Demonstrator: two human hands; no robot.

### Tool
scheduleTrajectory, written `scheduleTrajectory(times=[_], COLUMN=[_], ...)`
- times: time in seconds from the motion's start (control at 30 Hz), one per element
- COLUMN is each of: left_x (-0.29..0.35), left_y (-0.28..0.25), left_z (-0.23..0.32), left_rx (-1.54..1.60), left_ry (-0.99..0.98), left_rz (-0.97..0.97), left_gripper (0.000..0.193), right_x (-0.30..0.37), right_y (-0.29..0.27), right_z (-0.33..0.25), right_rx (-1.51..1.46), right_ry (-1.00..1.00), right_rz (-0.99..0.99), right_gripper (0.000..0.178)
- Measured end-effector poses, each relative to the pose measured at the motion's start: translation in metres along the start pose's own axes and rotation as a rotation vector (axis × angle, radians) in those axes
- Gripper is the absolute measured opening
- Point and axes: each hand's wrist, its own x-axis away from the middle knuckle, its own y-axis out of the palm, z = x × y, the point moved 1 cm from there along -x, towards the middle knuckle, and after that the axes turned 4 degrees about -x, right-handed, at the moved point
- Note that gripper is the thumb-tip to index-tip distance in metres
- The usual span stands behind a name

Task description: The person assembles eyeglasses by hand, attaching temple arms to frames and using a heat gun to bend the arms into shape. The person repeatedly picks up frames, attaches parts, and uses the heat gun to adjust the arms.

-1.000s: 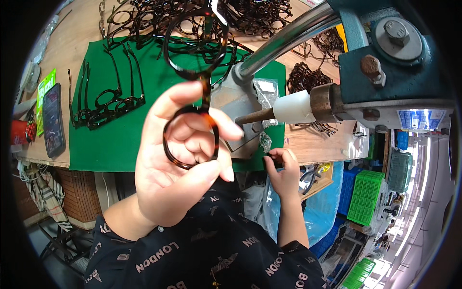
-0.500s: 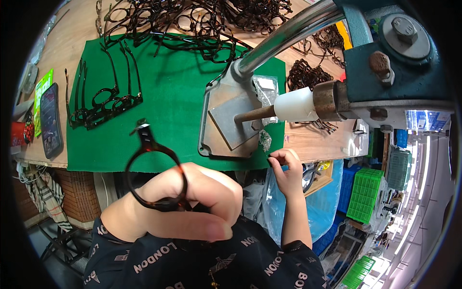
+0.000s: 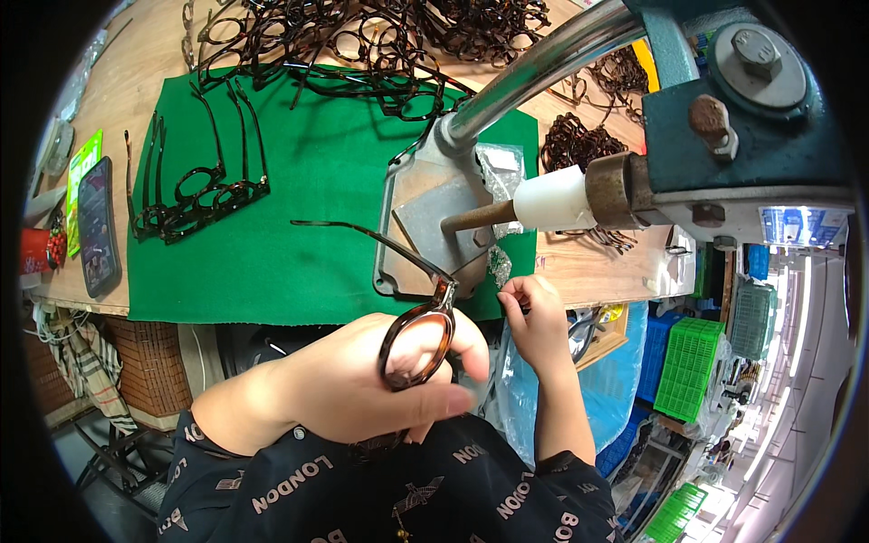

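Observation:
My left hand (image 3: 362, 380) is closed around a brown tortoiseshell eyeglasses frame (image 3: 442, 328), in front of the table's near edge. One round rim faces up, and a thin temple arm (image 3: 367, 233) stretches left over the green mat; the rest of the frame is hidden behind the hand. At the mat's front right corner my right hand (image 3: 534, 312) has thumb and forefinger pinched together, beside a small heap of shiny bits (image 3: 499, 262). Whatever is between those fingertips is too small to make out. A bench press base (image 3: 389, 258) with a metal plate stands just beyond both hands.
The press head (image 3: 751, 136) and its steel column (image 3: 543, 72) loom at the right. Several tortoiseshell frames (image 3: 195, 204) rest on the green mat (image 3: 299, 181); a tangled pile of frames (image 3: 362, 45) lies behind. A phone (image 3: 98, 226) lies left, green crates (image 3: 692, 366) stand right.
My left hand has moved right and turned the eyeglasses frame, so its temple arm now points left over the mat. My right hand has shifted slightly left, closer to the shiny bits.

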Motion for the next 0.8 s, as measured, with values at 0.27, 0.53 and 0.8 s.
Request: scheduleTrajectory(times=[0.27, 0.53, 0.8], left_x=[-0.004, -0.001, 0.000], left_y=[0.000, 0.009, 0.008], left_z=[-0.024, -0.029, -0.027], left_rx=[0.106, -0.056, -0.121], left_ry=[-0.022, 0.005, 0.005], left_rz=[-0.143, -0.139, -0.132], left_gripper=[0.018, 0.015, 0.017], right_x=[-0.017, -0.033, -0.034], right_y=[-0.015, -0.014, -0.019], right_z=[-0.052, -0.107, -0.112], right_rx=[-0.425, -0.700, -0.613], right_ry=[0.045, -0.473, -0.515], right_rz=[-0.156, -0.120, -0.098], right_gripper=[0.008, 0.010, 0.009])
